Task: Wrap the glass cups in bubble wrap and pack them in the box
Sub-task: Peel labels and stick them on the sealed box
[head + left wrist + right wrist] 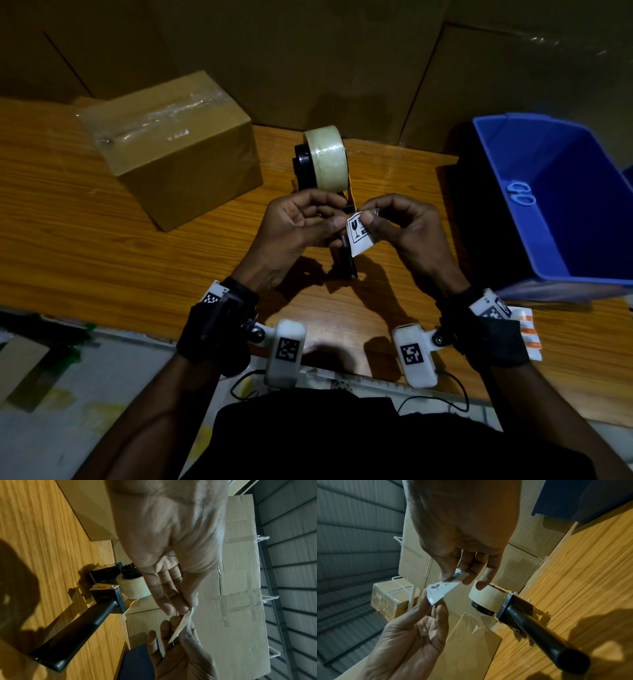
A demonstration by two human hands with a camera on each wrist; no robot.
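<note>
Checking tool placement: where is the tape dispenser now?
Head view: the tape dispenser lies mid-table, right of the sealed cardboard box, just beyond both hands.

One sealed box (178, 150), one tape dispenser (325, 164), one blue bin (548, 205), seemingly one sticker (359, 236)

Bare-armed, in a black top (342, 442). Black wraps (219, 329) strapped round both wrists, white tags (214, 295) with black square codes on top. White camera pods (286, 353) on ball joints, each bearing a code; thin black cables (442, 401) trailing.
</note>
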